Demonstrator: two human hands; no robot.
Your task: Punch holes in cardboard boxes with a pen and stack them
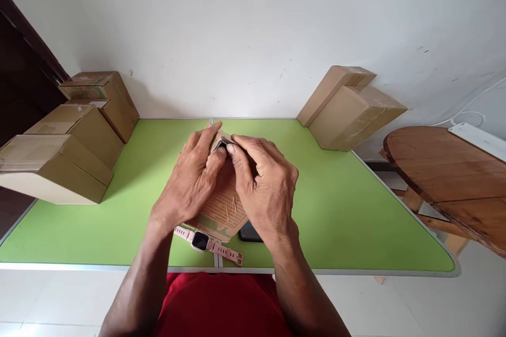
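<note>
My left hand (pixel 193 174) and my right hand (pixel 269 179) meet over the middle of the table. Between their thumbs and forefingers they pinch a small dark grey, folded-looking piece (pixel 222 144); its kind cannot be made out. Under my hands lies a flat cardboard sheet (pixel 209 216) with printed lines, partly hidden by them. Two thin pinkish slivers (pixel 231 208) rest on that sheet. Closer to me, a pink-strapped smartwatch (pixel 201 241) lies stretched out. A dark phone-like object (pixel 250 232) shows partly below my right hand.
The green table (pixel 348 210) stands against a white wall. Several cardboard boxes (pixel 75 152) are grouped at its left end. More cardboard boxes (pixel 348 116) stand at the back right. Off to the right is a round wooden table (pixel 443 168) with a white device (pixel 480 141) on it.
</note>
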